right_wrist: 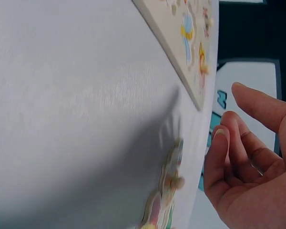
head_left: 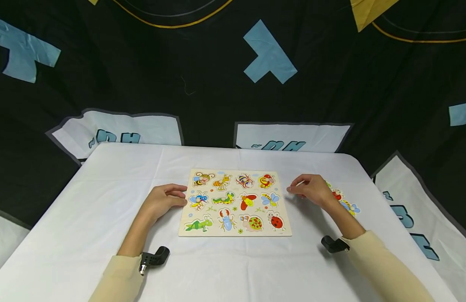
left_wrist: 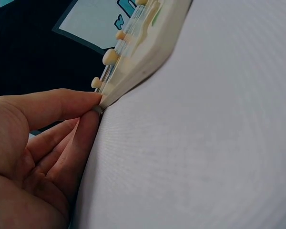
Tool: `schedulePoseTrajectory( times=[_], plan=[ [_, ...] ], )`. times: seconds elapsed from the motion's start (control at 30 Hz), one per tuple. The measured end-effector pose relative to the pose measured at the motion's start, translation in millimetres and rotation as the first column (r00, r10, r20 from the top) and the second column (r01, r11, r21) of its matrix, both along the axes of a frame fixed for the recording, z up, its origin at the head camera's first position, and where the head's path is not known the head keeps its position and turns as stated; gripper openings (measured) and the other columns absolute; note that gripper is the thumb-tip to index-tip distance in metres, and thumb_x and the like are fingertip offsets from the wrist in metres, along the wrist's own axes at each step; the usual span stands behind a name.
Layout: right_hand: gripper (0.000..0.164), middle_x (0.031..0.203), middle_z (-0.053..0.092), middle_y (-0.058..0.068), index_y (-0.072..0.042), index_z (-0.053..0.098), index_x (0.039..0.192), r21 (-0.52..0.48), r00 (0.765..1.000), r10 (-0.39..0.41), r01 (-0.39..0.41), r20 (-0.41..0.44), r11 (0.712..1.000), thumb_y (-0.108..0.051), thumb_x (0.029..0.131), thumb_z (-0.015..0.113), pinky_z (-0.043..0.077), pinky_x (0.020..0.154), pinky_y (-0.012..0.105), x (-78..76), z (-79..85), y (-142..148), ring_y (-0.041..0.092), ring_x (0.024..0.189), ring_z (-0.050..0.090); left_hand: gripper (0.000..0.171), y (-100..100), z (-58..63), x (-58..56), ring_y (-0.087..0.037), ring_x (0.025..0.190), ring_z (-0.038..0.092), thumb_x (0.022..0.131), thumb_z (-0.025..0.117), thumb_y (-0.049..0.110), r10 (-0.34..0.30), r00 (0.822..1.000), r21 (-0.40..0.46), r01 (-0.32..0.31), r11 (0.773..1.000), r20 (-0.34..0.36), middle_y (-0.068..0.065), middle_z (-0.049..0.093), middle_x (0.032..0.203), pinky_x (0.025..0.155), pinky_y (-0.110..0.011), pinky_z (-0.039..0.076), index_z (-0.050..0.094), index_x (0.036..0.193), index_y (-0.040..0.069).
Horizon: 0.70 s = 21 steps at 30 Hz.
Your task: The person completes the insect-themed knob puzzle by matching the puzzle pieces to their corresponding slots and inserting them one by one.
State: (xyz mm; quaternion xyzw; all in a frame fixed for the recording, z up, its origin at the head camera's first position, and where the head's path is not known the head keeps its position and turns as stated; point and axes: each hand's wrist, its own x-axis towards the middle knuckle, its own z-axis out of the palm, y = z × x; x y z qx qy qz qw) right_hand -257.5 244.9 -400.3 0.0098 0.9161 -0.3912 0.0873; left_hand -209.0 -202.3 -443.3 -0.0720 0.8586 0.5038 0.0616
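Observation:
A light wooden puzzle board (head_left: 234, 209) with colourful insect pictures lies flat on the white tablecloth. My left hand (head_left: 163, 202) is at its left edge; up close, the thumb (left_wrist: 66, 103) and a fingertip come together at the board's rim. Small round knobs (left_wrist: 110, 57) stand up from the board there. Just past the right edge hovers my right hand (head_left: 310, 188), its fingers loosely bent and the thumb apart from them, holding nothing. Knobbed insect pieces (right_wrist: 169, 176) lie on the cloth beneath and beside it, partly hidden by that hand in the head view.
The pieces at the right include a blue-and-yellow dragonfly (head_left: 350, 207) and a red one (head_left: 337, 194). A black wrist camera (head_left: 154, 256) sits on my left wrist, another (head_left: 334, 244) on my right. Dark cloth (head_left: 203, 84) with blue shapes hangs behind the table.

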Motion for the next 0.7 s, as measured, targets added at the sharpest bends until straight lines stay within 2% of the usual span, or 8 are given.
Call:
schedulePoseTrajectory(
  times=[0.17, 0.33, 0.43, 0.57, 0.7],
  plan=[
    [0.033, 0.083, 0.067, 0.011, -0.007, 0.072, 0.103, -0.019, 0.999, -0.034, 0.035, 0.040, 0.999, -0.032, 0.085, 0.081, 0.045, 0.058, 0.031, 2.0, 2.8, 16.1, 0.024, 0.074, 0.058, 0.051, -0.1, 0.9, 0.6, -0.012, 0.090, 0.065, 0.082, 0.081, 0.016, 0.003, 1.000, -0.008, -0.003, 1.000, 0.002, -0.003, 0.074, 0.101, 0.083, -0.025, 0.046, 0.067, 0.130, 0.009],
    [0.034, 0.091, 0.071, 0.014, -0.005, 0.073, 0.105, -0.047, 0.997, -0.052, 0.055, 0.065, 0.997, -0.032, 0.086, 0.081, 0.052, 0.068, 0.035, 3.4, 4.0, 30.0, 0.025, 0.078, 0.061, 0.050, -0.4, 1.3, 0.7, -0.011, 0.089, 0.065, 0.082, 0.081, 0.015, 0.008, 1.000, 0.007, -0.008, 1.000, 0.008, -0.004, 0.073, 0.100, 0.080, -0.023, 0.048, 0.067, 0.130, 0.009],
    [0.034, 0.095, 0.074, 0.012, -0.004, 0.072, 0.107, -0.053, 0.996, -0.055, 0.059, 0.070, 0.997, -0.031, 0.087, 0.079, 0.053, 0.074, 0.035, 4.2, 5.0, 37.4, 0.026, 0.084, 0.064, 0.051, -0.7, 1.2, 0.0, -0.011, 0.088, 0.065, 0.082, 0.081, 0.014, 0.007, 1.000, 0.020, -0.008, 1.000, 0.006, -0.004, 0.073, 0.100, 0.078, -0.022, 0.049, 0.067, 0.130, 0.007],
    [0.036, 0.095, 0.075, 0.007, -0.006, 0.072, 0.112, -0.029, 0.995, -0.064, 0.067, 0.081, 0.997, -0.033, 0.089, 0.077, 0.050, 0.074, 0.035, 5.9, 6.6, 46.7, 0.027, 0.090, 0.063, 0.051, -0.4, 1.6, -0.3, -0.011, 0.087, 0.065, 0.081, 0.082, 0.014, 0.007, 1.000, 0.029, -0.007, 1.000, 0.006, -0.005, 0.073, 0.100, 0.077, -0.021, 0.049, 0.067, 0.130, 0.007],
    [0.040, 0.103, 0.072, 0.009, -0.006, 0.071, 0.117, -0.009, 0.992, -0.083, 0.084, 0.098, 0.996, -0.035, 0.090, 0.076, 0.049, 0.074, 0.035, 6.7, 5.8, 56.6, 0.026, 0.092, 0.059, 0.052, 0.4, 3.1, 0.7, -0.010, 0.087, 0.065, 0.081, 0.082, 0.014, 0.005, 1.000, 0.042, -0.005, 0.999, 0.014, -0.004, 0.073, 0.100, 0.077, -0.021, 0.049, 0.067, 0.131, 0.007]
  ],
)
